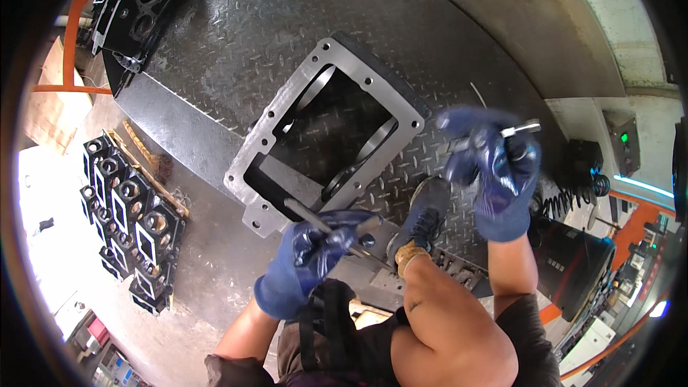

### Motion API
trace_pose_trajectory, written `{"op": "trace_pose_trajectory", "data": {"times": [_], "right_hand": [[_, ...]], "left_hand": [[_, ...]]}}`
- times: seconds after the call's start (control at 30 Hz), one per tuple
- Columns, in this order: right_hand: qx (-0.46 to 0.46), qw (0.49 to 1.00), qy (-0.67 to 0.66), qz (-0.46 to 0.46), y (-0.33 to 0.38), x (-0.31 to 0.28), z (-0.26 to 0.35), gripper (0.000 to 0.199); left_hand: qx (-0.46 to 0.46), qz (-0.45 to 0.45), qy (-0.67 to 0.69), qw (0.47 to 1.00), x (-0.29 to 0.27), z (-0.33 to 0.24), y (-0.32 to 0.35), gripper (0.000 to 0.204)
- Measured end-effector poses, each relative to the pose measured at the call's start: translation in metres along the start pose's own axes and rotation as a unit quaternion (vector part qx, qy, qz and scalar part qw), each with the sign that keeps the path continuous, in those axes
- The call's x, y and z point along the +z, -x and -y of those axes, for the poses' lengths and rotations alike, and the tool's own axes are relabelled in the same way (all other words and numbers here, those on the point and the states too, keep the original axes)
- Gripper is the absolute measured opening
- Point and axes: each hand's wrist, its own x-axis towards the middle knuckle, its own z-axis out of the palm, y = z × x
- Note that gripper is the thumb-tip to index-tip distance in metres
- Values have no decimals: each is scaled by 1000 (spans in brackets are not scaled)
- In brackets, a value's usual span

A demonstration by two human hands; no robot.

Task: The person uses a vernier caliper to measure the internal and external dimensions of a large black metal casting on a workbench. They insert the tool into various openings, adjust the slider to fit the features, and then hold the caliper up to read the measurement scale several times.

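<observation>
A rectangular metal housing [351, 63] rests on the tread-plate surface, its machined grey rim with bolt holes facing up and its middle open. In a blue glove, my left hand [304, 261] is closed round a slim grey metal bar [307, 213] beside the housing's near corner. The bar's end overlaps the rim in view; whether they touch I cannot tell. My right hand [502, 179], also gloved in blue, is raised to the right of the housing, apart from it. Its fingers are bent round a small tool with a shiny cylindrical metal end [522, 129]; motion blurs the fingertips.
My shoe [426, 218] is on the tread plate [244, 21] just right of the housing. Another black casting [147, 7] stands at the far left. Several black castings [129, 222] lie on the floor at left. A coiled black hose [573, 199] hangs at right.
</observation>
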Motion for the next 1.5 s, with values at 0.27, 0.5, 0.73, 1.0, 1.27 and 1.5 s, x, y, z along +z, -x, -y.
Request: {"op": "trace_pose_trajectory", "data": {"times": [0.27,0.5,0.73,1.0,1.27,1.5], "right_hand": [[62,941,213,255,22,9,-18,26],[25,896,282,341,37,-16,-30,34],[-93,952,245,157,46,-38,-31,48],[-50,999,-7,12,61,-26,-36,59],[222,953,-167,-120,51,-36,-28,48],[105,969,-71,-211,34,-86,0,32]], "left_hand": [[69,149,-107,981,7,-25,-29,23],[27,189,20,981,20,-3,-21,27],[-84,63,162,981,26,16,-24,35],[106,-99,-129,981,100,0,-55,30],[336,-108,-194,915,88,-5,-72,28],[354,-50,-381,853,16,-19,-76,26]]}}
